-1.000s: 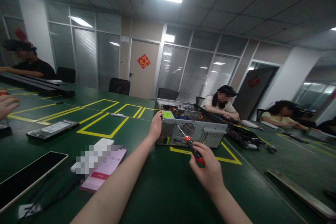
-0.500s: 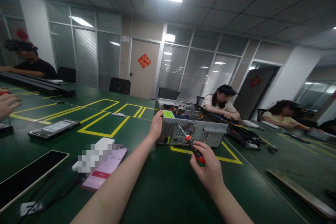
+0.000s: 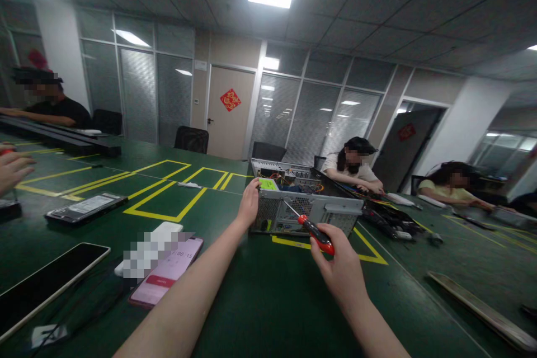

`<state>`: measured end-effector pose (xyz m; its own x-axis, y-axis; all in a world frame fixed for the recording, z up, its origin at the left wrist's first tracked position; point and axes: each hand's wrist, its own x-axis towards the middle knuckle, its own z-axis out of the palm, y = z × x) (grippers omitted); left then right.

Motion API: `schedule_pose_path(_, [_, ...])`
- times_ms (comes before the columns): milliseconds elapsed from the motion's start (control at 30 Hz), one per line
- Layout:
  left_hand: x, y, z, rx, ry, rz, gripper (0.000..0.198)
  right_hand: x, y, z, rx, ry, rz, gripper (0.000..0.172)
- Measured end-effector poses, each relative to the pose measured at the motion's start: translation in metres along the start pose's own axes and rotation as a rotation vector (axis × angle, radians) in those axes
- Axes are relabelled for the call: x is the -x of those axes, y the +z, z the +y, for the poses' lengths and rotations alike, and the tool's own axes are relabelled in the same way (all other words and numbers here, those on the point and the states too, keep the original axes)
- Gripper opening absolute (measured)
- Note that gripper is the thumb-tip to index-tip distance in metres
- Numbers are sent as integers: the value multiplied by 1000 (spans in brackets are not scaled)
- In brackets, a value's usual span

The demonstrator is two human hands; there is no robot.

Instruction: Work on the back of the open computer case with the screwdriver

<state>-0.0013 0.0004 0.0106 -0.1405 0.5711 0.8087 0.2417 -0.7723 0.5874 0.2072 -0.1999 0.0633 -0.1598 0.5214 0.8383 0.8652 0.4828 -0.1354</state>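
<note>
An open grey computer case [image 3: 308, 207] lies on the green table [image 3: 260, 296], its rear panel facing me. My left hand [image 3: 249, 201] grips the case's near left corner, fingers curled over the top edge. My right hand [image 3: 342, 271] is closed round a screwdriver [image 3: 312, 227] with a red and black handle. Its shaft points up and left, with the tip against the case's rear panel. Coloured wires show inside the case.
A pink phone [image 3: 165, 278], a white object and a dark tablet [image 3: 46, 282] lie at my left. A drive [image 3: 86, 207] sits in a yellow-marked box. Another person's hand [image 3: 14, 168] reaches in at far left. Two people sit behind the case, with cables and parts [image 3: 390, 221] beside it.
My right hand has shifted slightly right and lower its wrist, laying the screwdriver flatter against the rear panel. The left hand stays on the case corner.
</note>
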Motion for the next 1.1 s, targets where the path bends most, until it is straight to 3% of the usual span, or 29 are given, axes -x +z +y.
schedule_pose_path(200, [0, 1, -3, -1, 7, 5, 50, 6, -2, -14, 179, 78, -89, 36])
schedule_pose_path(367, [0, 1, -3, -3, 9, -1, 48, 7, -1, -16, 211, 83, -111, 30])
schedule_pose_path(567, [0, 1, -2, -1, -6, -2, 48, 2, -6, -12, 215, 207, -168, 29])
schedule_pose_path(767, [0, 0, 0, 4, -18, 5, 46, 1, -1, -12, 90, 73, -18, 30])
schedule_pose_path(1100, [0, 1, -3, 2, 9, 3, 47, 7, 5, -23, 88, 0, -101, 18])
